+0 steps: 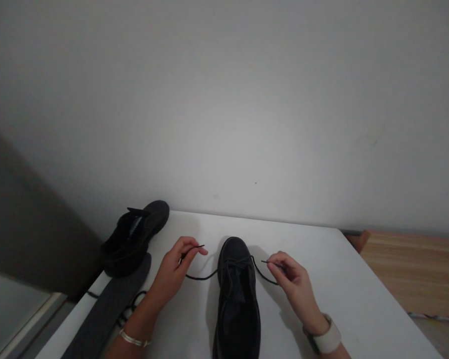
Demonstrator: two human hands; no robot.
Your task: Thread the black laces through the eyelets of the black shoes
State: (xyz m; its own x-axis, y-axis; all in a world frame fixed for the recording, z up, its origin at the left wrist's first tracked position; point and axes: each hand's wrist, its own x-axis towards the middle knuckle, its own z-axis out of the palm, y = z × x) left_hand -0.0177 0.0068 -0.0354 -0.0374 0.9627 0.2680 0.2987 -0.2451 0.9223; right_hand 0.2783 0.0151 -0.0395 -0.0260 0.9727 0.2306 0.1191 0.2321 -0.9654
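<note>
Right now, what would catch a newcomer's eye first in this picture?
First, the black shoe at bottom centre, dark against the white table, its toe toward the wall. On either side of it, the left hand and right hand each pinch one end of its lace. Further left, a second black shoe sits near the table's far corner.

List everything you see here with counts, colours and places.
Table: one, white, centre
Front shoe: one, black, table centre
Lace strands: two, black, either side of front shoe
Rear shoe: one, black, table's far left corner
Flat strip: one, dark grey, table's left
Loose cord: count unclear, black, beside strip
Wall: one, grey, behind
Wooden surface: one, brown, right
Panel: one, white, lower left
Bracelet: one, silvery, left wrist
Wristband: one, pale, right wrist
Left hand: one, holding a strand, left
Right hand: one, holding a strand, right
</note>
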